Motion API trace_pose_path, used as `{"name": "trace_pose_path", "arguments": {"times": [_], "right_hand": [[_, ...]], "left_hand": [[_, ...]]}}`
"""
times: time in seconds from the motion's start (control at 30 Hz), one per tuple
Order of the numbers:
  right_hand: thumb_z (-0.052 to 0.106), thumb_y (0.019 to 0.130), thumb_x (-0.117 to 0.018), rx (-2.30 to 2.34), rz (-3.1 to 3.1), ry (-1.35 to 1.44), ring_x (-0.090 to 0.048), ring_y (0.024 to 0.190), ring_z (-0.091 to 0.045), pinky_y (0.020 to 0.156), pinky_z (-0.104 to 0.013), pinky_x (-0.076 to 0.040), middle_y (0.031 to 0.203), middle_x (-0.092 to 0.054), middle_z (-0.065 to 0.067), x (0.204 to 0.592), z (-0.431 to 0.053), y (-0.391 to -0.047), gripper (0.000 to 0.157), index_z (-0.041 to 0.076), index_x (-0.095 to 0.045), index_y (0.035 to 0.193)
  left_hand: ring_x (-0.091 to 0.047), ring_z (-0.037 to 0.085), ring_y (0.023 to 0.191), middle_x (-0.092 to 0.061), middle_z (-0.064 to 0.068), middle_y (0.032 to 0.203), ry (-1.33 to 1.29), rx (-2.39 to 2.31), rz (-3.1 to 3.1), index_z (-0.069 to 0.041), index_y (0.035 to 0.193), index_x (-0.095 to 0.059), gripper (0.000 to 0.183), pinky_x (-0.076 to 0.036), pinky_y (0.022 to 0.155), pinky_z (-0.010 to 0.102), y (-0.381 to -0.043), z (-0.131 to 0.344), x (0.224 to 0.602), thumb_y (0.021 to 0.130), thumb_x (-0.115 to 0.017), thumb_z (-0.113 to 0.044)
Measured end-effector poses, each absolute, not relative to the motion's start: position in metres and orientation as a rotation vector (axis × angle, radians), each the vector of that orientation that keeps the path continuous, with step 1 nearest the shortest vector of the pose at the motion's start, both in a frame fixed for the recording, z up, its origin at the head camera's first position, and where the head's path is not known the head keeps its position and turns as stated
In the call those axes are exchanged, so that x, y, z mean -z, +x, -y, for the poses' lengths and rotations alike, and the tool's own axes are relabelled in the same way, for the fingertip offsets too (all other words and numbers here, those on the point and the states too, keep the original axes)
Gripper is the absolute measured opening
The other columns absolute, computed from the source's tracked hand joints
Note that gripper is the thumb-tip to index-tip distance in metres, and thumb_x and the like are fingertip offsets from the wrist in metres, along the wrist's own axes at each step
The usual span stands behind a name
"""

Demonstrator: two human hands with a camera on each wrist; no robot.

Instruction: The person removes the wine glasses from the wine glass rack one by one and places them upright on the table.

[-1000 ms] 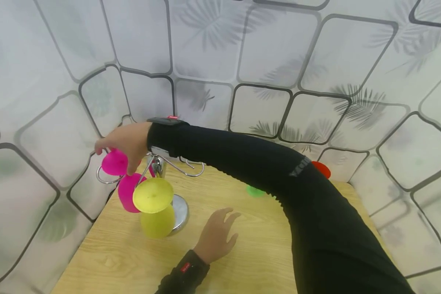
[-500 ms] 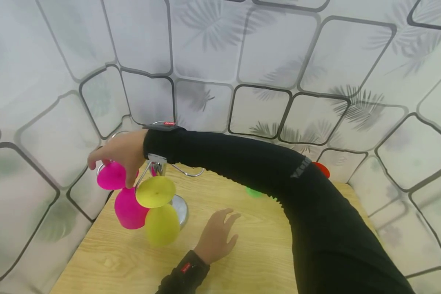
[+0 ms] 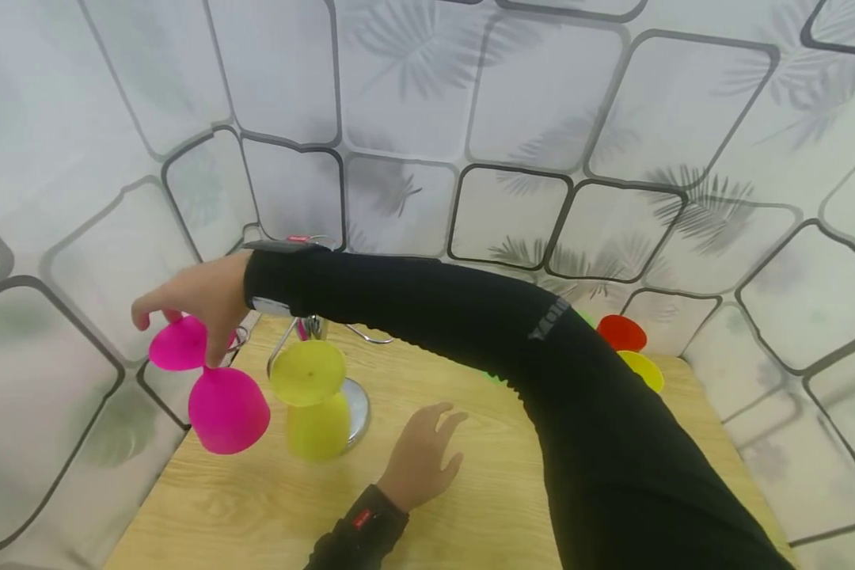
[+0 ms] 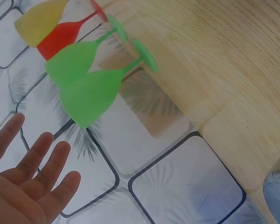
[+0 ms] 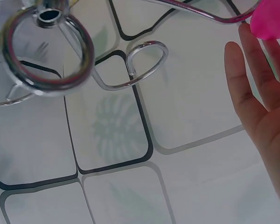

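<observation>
My right hand (image 3: 195,297) holds a pink plastic goblet by its foot (image 3: 178,345), fingers and thumb over the disc. The goblet's bowl (image 3: 229,412) hangs lower, above the left part of the table. In the right wrist view the fingers (image 5: 259,70) meet a pink edge (image 5: 273,18), most of the goblet being out of frame. Close beside it, a yellow goblet (image 3: 308,372) hangs upside down from a chrome rack (image 3: 356,413), partly hiding it. Over the middle of the table my left hand (image 3: 422,457) lies relaxed, fingers spread, holding nothing.
On the right, green goblets (image 4: 91,95), a red goblet (image 4: 60,37) and a yellow goblet (image 4: 39,21) stand in a row on the wooden table (image 3: 499,475). The rack's wire hooks (image 5: 135,70) stick out around its top ring (image 5: 46,51). Patterned curtains enclose the table.
My right hand has drawn the pink goblet left and toward me, off beside the rack's hook. The yellow goblet on the rack has shifted slightly. The left hand stays in place.
</observation>
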State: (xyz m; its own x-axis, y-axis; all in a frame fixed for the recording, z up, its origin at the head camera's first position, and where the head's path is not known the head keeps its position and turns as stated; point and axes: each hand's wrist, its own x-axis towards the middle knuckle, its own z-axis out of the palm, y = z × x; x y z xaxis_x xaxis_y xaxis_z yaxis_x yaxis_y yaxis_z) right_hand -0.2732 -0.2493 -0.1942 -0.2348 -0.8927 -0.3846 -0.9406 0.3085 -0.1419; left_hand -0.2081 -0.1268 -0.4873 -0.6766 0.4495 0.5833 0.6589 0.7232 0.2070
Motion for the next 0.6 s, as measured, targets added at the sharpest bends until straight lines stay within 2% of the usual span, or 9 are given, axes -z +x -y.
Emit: {"name": "trace_pose_path", "arguments": {"times": [0.3,0.6], "right_hand": [[0.031,0.073,-0.078,-0.141,-2.283,-1.562,-0.041,0.119,-0.003,0.092,-0.013,-0.044,0.136,-0.046,0.009,0.187,0.270,-0.290,0.076,0.028,-0.035,0.136],[0.035,0.073,-0.078,-0.006,-2.500,-1.408,-0.043,0.114,-0.001,0.087,-0.010,-0.044,0.132,-0.046,0.012,0.178,0.278,-0.318,0.076,0.029,-0.035,0.135]], "left_hand": [[-0.058,0.025,0.108,-0.060,0.011,0.117,-0.839,0.536,2.367,-0.011,0.116,-0.060,0.050,-0.048,0.095,0.038,-0.211,0.129,0.490,0.070,-0.074,-0.024],[-0.058,0.026,0.108,-0.061,0.012,0.116,-0.810,0.517,2.379,-0.012,0.115,-0.060,0.054,-0.048,0.094,0.039,-0.212,0.132,0.488,0.066,-0.078,-0.023]]}}
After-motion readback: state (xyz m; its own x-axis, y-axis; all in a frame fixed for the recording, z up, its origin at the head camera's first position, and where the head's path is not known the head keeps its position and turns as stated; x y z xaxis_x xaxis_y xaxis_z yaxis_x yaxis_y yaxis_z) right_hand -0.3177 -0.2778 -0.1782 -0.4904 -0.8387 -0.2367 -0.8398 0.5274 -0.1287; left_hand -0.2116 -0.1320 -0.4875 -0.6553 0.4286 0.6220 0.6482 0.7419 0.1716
